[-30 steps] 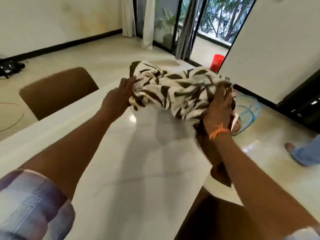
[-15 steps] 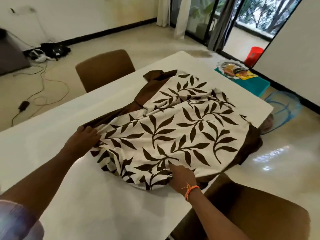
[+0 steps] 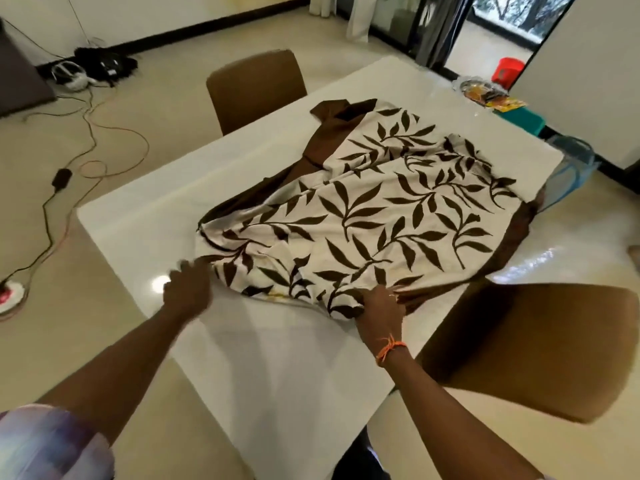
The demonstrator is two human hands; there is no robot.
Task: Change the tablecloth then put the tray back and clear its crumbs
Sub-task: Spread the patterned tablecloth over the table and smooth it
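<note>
A white tablecloth (image 3: pixel 363 216) printed with dark brown leaves and edged in brown lies partly unfolded and rumpled on the white table (image 3: pixel 263 368). My left hand (image 3: pixel 187 289), blurred, holds the cloth's near left edge. My right hand (image 3: pixel 381 306), with an orange thread at the wrist, grips the near edge where the brown border bunches. The cloth's right side hangs over the table edge. A tray (image 3: pixel 483 90) with food scraps sits on a teal stool (image 3: pixel 519 117) beyond the table's far corner.
Brown chairs stand at the far side (image 3: pixel 256 88) and near right (image 3: pixel 540 348) of the table. Cables and a power adapter (image 3: pixel 62 178) trail over the floor at left. A blue mesh cover (image 3: pixel 571 161) lies on the floor at right, with a red bucket (image 3: pixel 507 69) by the doorway.
The bundled cloth has come down onto the table and spread open. Both hands have drawn its near edge toward me, and it lies flatter and wider than half a second ago.
</note>
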